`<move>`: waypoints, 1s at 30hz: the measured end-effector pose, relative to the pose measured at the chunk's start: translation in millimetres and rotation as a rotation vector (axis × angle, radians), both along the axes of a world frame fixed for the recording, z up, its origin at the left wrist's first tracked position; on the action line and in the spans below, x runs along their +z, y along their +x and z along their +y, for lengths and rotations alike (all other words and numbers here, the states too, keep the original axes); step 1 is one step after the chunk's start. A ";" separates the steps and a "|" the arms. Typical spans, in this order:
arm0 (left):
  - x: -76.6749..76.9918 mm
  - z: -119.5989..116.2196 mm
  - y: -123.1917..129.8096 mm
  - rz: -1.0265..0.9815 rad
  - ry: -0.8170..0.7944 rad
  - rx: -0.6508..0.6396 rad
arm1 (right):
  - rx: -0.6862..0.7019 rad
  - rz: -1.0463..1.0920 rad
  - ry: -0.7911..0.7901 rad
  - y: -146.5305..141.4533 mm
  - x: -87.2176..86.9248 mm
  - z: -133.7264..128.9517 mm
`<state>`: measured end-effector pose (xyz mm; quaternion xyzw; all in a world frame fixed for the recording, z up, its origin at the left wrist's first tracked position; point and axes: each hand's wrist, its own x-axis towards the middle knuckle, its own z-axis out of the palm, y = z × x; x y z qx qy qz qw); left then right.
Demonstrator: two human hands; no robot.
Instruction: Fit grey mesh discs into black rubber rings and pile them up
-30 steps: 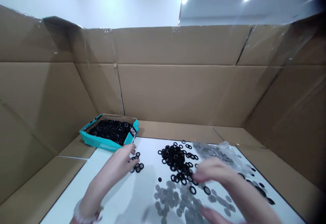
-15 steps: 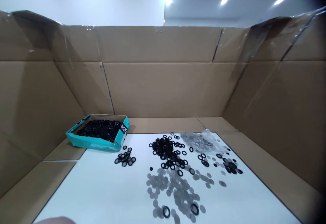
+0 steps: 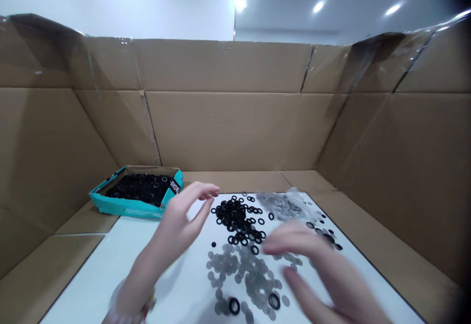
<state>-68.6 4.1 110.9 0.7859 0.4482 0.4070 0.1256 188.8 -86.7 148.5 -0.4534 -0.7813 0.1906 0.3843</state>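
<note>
My left hand (image 3: 189,211) reaches in from the lower left, thumb and fingers apart, holding nothing. Its fingertips are just left of a pile of black rings (image 3: 235,216) on the white table. My right hand (image 3: 309,255), smeared by motion, hovers at the right with thumb and fingers apart and no object visible between them. Left of it lie many scattered grey translucent discs (image 3: 253,284). Two larger black rings lie near the front, one (image 3: 234,306) left of the other (image 3: 274,301). The small group of rings at the left is hidden behind my left hand.
A teal open box (image 3: 128,208) full of black rings stands at the back left. A clear plastic bag (image 3: 290,203) of discs lies at the back right, with black pieces (image 3: 328,238) nearby. Cardboard walls (image 3: 228,127) enclose the white table (image 3: 91,284) on three sides.
Both hands have come into view over the table, the left towards the ring pile and the right above the discs. The view has shifted slightly. The rings and discs appear unmoved.
</note>
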 end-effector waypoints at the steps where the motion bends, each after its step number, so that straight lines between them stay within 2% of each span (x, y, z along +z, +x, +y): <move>1: -4.2 24.6 10.0 0.146 -0.125 -0.003 | 0.065 -0.125 -0.128 -6.2 -6.7 6.6; 2: -14.1 46.4 18.1 0.281 -0.228 0.021 | 0.159 -0.241 -0.210 -12.9 -17.6 14.1; 3: -28.3 64.3 24.2 0.327 -0.271 0.049 | 0.194 -0.336 -0.239 -19.4 -32.0 21.8; 5: -62.6 87.6 31.1 0.367 -0.307 0.081 | 0.144 -0.473 -0.261 -29.5 -65.4 35.6; 8: -104.1 99.6 33.9 0.389 -0.316 0.107 | 0.109 -0.554 -0.305 -35.0 -106.8 48.2; 10: -116.6 102.0 34.2 0.379 -0.313 0.108 | 0.116 -0.545 -0.346 -34.5 -120.6 52.3; 13: -119.8 105.7 33.0 0.328 -0.307 0.088 | 0.131 -0.481 -0.381 -33.6 -125.9 56.6; 21: -117.6 113.7 23.9 0.035 -0.407 0.016 | 0.169 -0.406 -0.372 -33.2 -120.2 74.9; 26: -102.6 123.2 27.0 -0.201 -0.552 -0.110 | 0.155 -0.272 -0.377 -26.3 -110.6 97.1; 30: -84.2 124.5 30.3 -0.360 -0.655 -0.200 | 0.192 -0.063 -0.473 -21.7 -103.7 122.7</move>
